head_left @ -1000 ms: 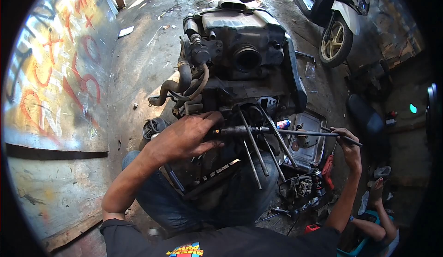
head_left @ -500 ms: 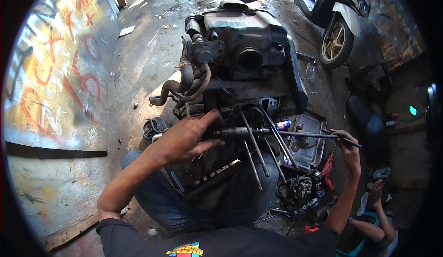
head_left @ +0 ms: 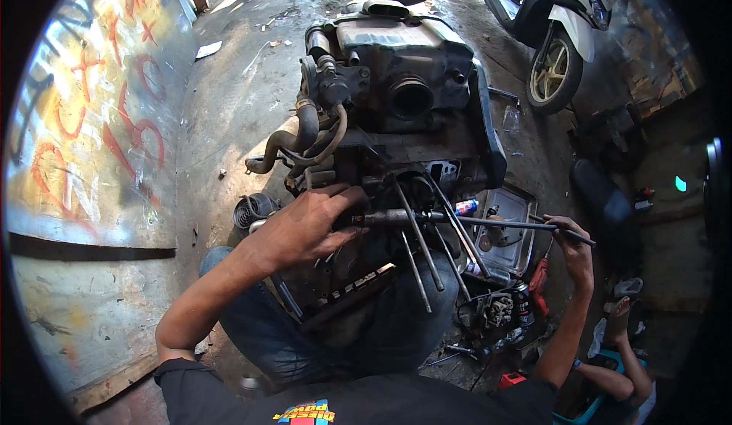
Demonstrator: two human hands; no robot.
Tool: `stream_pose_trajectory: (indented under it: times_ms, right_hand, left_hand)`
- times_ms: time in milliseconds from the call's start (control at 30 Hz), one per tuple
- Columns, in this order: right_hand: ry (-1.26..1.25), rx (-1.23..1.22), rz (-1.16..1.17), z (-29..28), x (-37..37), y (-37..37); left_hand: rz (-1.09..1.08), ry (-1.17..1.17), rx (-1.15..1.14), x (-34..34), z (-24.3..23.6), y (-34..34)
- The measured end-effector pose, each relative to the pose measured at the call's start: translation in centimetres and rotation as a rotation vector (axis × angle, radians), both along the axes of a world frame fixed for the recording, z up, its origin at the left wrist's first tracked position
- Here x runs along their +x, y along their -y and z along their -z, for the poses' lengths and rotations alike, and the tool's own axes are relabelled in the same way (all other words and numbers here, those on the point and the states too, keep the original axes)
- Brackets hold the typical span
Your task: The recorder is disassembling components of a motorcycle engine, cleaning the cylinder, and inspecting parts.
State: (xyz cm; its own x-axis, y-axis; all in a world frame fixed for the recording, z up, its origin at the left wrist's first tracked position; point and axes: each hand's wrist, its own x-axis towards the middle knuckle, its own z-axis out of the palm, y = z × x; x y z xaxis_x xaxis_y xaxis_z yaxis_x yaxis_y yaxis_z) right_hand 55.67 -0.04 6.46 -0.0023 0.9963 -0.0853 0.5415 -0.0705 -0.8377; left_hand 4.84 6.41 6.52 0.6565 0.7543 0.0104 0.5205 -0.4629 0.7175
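A large, grimy engine [head_left: 412, 150] stands before my knees, with several long metal rods [head_left: 418, 246] sticking out of its near side. Across those rods lies a long metal bar [head_left: 507, 223], thicker at its left end like a wrench handle. My left hand [head_left: 316, 223] is curled about that thick end, close against the engine; its fingertips are partly hidden. At the far right end, my right hand [head_left: 573, 238] has its fingers wrapped round the bar. A curved hose [head_left: 305, 131] runs down the engine's left side.
A metal tray [head_left: 515, 253] with parts lies right of the engine, near a red power tool [head_left: 540, 288] and a dark spray can [head_left: 524, 307]. A white motorcycle [head_left: 560, 36] stands behind. Another person's bare limbs [head_left: 621, 379] show beside a teal tub [head_left: 587, 406]. A painted wall [head_left: 99, 120] rises at left.
Hardly anything differs. The bar's right end sits a touch lower and further left, and both hands keep their places on it.
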Motion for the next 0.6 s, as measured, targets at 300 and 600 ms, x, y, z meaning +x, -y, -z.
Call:
stream_pose_trajectory:
  times_ms: [300,600]
  right_hand:
    - [0.037,0.019,0.012,0.2,0.1,0.2]
    - [0.06,0.009,0.002,-0.7,-0.8,0.0]
  left_hand:
    - [-0.115,0.014,0.077,0.2,0.7,1.3]
    - [-0.063,0.098,0.078,0.0,0.5,0.7]
